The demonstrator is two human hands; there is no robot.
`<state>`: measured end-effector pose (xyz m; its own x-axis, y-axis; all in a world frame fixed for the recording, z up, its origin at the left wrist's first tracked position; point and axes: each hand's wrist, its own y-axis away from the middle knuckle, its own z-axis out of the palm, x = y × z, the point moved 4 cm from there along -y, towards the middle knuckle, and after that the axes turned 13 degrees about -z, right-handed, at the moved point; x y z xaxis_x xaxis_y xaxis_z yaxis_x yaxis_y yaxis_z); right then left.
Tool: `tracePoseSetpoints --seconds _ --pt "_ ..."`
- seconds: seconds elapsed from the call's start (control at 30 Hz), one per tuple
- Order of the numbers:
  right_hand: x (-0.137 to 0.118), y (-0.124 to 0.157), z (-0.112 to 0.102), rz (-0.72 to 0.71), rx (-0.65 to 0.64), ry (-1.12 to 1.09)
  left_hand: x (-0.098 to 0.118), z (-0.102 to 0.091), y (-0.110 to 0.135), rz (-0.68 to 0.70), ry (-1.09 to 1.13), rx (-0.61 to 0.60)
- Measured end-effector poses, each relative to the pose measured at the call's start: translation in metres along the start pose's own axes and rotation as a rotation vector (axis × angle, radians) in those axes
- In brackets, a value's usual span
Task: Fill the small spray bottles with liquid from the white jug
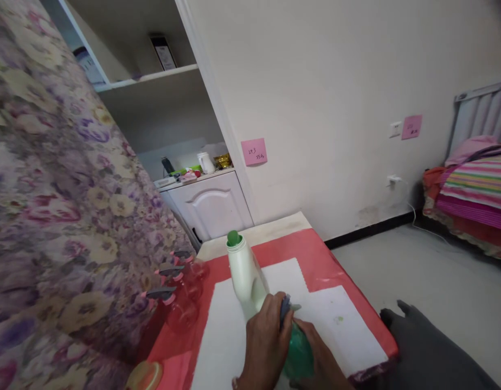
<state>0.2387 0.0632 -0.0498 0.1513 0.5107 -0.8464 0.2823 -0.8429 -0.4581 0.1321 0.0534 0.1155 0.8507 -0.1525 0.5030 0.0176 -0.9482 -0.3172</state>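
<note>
A green see-through spray bottle (299, 355) stands low in the view, close to me. My left hand (263, 337) is closed around its dark blue spray head (284, 309), whose grey nozzle sticks out to the right. My right hand (321, 355) wraps the bottle's body from the right side, its fingers partly hidden. Just beyond my left hand is a pale green plastic jug (246, 271) with a green spout (233, 238) in its neck and no cap on it. White paper sheets (222, 325) lie under these things.
Three clear pinkish spray bottles (179, 311) with grey trigger heads stand at the table's left edge, beside a floral curtain (88, 216). A round yellowish lid or jar (145, 375) sits at the lower left. The table has a red cover (291, 246). A grey shape (429, 341) is at right.
</note>
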Motion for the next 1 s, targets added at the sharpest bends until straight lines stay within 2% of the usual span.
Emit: tracePoseSetpoints --seconds 0.17,0.3,0.43,0.53,0.6,0.73,0.8,0.93,1.0 --pt "-0.001 0.0 -0.001 -0.001 -0.04 -0.009 0.0 -0.003 -0.004 -0.058 0.151 0.007" --pt "0.002 0.001 0.0 -0.028 -0.055 -0.033 -0.001 -0.009 -0.006 -0.146 0.306 -0.06" --pt "0.004 0.003 -0.001 0.007 -0.018 -0.052 -0.018 -0.01 -0.005 -0.315 0.547 -0.169" --pt "-0.001 0.003 -0.004 0.005 -0.02 -0.066 -0.039 -0.007 0.0 -0.409 0.662 -0.162" --pt "-0.006 0.002 -0.006 0.009 -0.034 -0.065 -0.047 -0.003 0.005 -0.408 0.67 -0.187" --pt "-0.011 0.0 -0.008 0.043 -0.031 -0.036 -0.045 0.009 0.015 -0.301 0.743 -0.399" --pt "-0.013 -0.001 -0.008 0.041 -0.035 -0.035 -0.044 0.013 0.017 -0.297 0.82 -0.473" --pt "-0.014 -0.003 -0.007 0.005 -0.046 -0.048 -0.046 0.02 0.017 -0.321 0.913 -0.552" --pt "-0.013 -0.003 -0.007 -0.001 -0.026 -0.02 -0.047 0.023 0.015 -0.327 0.936 -0.54"
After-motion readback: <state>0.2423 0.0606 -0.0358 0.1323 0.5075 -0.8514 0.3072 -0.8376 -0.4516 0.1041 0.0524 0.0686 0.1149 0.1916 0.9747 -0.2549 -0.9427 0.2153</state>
